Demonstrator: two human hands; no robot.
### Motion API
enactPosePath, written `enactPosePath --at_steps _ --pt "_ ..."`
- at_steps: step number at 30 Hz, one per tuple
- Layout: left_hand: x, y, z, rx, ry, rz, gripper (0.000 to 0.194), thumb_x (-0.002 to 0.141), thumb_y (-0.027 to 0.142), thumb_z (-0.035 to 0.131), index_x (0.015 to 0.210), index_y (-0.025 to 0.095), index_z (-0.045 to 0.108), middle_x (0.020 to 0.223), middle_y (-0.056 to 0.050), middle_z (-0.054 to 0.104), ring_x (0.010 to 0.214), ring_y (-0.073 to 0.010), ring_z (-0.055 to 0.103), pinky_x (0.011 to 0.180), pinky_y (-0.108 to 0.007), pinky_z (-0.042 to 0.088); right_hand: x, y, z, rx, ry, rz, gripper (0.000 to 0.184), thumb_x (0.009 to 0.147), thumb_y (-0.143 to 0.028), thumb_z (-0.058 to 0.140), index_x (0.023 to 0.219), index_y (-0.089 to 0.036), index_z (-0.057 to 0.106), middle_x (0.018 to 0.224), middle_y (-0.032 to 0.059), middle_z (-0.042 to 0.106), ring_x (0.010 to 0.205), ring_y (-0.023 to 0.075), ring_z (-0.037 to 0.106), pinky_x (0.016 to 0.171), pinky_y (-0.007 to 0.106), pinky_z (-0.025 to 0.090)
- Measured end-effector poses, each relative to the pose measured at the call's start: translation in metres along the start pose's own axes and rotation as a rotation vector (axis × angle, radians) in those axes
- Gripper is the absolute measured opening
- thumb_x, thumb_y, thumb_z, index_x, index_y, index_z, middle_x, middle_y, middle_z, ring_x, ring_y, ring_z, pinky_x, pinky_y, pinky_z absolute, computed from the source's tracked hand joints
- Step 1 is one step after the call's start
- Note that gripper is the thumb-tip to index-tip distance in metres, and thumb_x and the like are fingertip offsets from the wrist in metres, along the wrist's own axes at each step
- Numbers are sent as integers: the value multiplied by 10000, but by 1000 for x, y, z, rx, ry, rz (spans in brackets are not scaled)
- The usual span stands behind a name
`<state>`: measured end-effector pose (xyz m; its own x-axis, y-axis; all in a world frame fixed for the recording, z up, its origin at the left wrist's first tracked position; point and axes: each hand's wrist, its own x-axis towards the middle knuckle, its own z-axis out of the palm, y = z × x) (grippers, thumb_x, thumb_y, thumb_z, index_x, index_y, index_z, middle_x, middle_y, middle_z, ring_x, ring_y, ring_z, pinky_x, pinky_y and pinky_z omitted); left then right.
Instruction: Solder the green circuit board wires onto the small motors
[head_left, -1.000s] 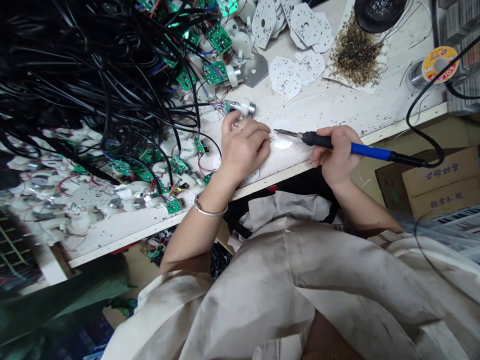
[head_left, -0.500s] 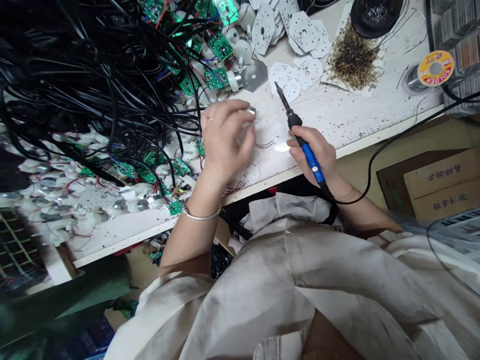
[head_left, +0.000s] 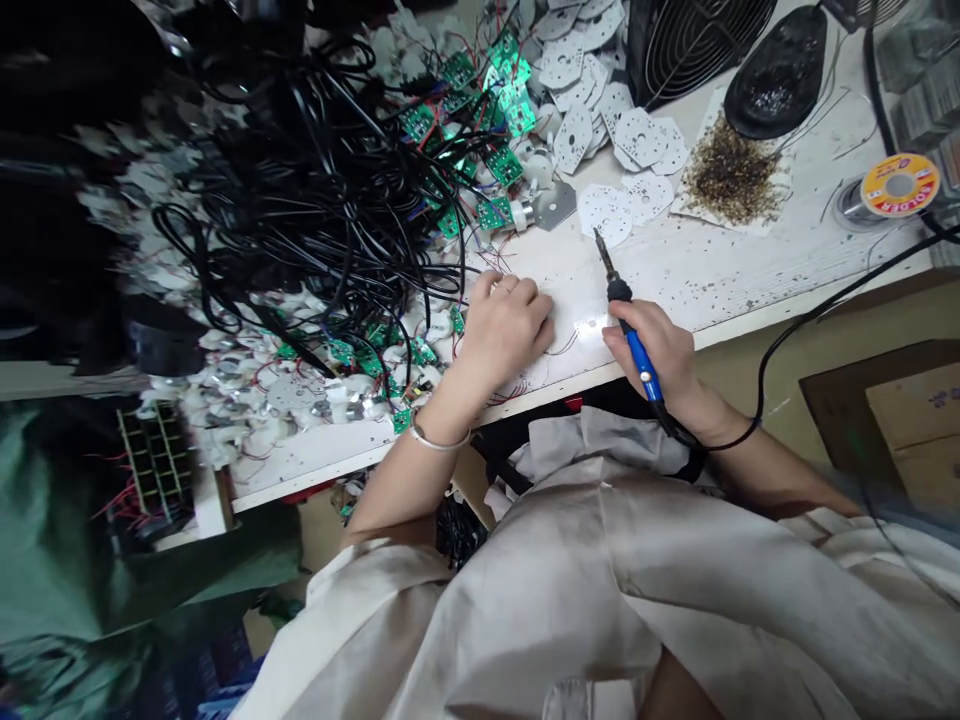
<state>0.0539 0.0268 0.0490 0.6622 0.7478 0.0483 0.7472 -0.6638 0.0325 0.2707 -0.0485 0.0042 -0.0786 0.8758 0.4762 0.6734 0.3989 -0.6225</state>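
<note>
My left hand lies knuckles-up on the white bench near its front edge, fingers curled shut over thin red wires; what it holds is hidden. My right hand grips the blue handle of a soldering iron. The iron's tip points away from me, toward the white perforated plates. A small pale disc lies on the bench between my hands. The iron's black cord loops off to the right.
A big tangle of black cables and green circuit boards fills the left of the bench. At the back right are a fan grille, a black dish, brown residue and a solder spool. A cardboard box sits lower right.
The soldering iron swung from lying flat, pointing left, to pointing away from me. My left hand reached to a white part, then drew back to the bench edge, closed. The view shifted.
</note>
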Motion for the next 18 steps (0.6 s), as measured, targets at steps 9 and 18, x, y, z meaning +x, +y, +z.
enactPosePath --at_steps 9,18 --pt "-42 10 -11 32 -2 -109 199 947 224 522 855 206 697 880 -113 703 1004 -327 641 1091 -677 409 -5 -12 4 14 14 -94 256 985 -270 565 1235 -223 594 1033 49 760 797 143 773 624 232 590" --pt "-4 -27 -32 -56 137 -234 247 1023 371 472 1001 245 684 1029 -83 710 1052 -290 614 973 -526 443 -6 -7 5 40 40 -84 298 982 -266 550 1277 -248 579 1077 55 744 801 150 768 663 255 607"
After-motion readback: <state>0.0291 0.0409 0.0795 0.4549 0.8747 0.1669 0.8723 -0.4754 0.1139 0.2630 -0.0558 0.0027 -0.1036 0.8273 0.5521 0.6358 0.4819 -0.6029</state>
